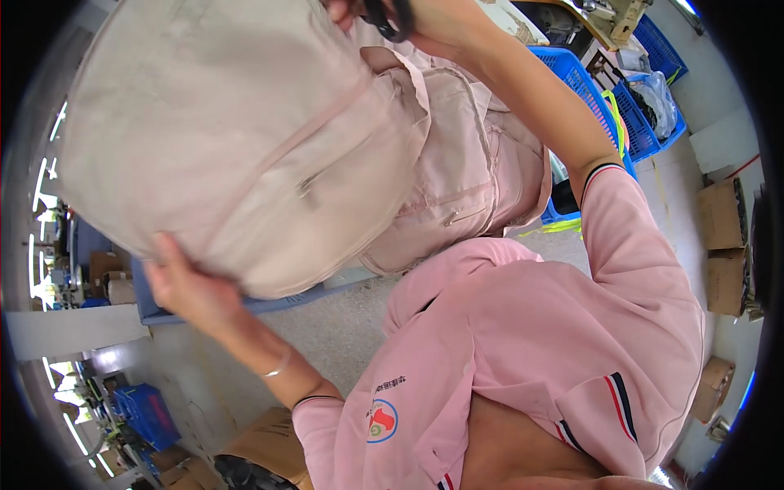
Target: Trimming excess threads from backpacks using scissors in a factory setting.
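Observation:
A large pale pink-beige backpack piece (237, 139), with a seam strip and a small zip pull on its face, is raised in front of me. My left hand (192, 286) grips its lower left edge, thumb on top, and looks slightly blurred. At the top edge of the view is my right hand (433, 28), with a black looped handle (390, 18) round its fingers. Its fingertips are beside the piece's upper edge, and the rest of that tool is cut off. More backpack pieces in the same fabric (457, 180) lie beside it, near my lap.
Blue plastic baskets (576, 77) stand to the right, one with a plastic bag (660, 102) in it. Cardboard boxes (723, 214) line the right wall, and another box (269, 445) is at lower left. A blue-edged surface (151, 306) is under the fabric. Machine parts show at top right.

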Motion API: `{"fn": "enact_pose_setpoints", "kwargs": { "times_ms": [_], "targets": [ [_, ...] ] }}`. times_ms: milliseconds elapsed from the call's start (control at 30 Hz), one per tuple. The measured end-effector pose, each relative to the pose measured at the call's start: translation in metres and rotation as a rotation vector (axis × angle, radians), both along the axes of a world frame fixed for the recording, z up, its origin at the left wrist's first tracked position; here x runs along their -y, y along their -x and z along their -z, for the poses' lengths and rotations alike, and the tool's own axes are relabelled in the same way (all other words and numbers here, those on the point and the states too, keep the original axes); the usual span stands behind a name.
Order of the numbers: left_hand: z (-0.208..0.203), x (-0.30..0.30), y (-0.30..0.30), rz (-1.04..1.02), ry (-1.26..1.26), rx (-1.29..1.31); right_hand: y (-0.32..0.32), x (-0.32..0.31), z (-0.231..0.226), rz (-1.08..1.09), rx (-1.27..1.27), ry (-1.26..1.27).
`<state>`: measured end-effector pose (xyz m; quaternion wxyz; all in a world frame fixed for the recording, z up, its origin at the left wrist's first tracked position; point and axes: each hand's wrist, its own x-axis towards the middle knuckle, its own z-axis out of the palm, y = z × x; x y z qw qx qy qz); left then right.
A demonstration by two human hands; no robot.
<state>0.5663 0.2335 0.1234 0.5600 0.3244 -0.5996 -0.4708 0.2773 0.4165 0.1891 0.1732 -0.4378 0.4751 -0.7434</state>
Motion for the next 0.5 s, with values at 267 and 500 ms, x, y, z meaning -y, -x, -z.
{"fn": "enact_pose_setpoints", "kwargs": {
  "times_ms": [267,500],
  "targets": [
    [-0.153,0.019,0.000,0.583,0.605,0.708,0.050,-0.062,0.029,0.394,-0.163,-0.007],
    [-0.077,-0.022,0.128,0.926,1.062,0.911,0.022,-0.090,0.076,0.140,0.066,-0.298]
  ]
}}
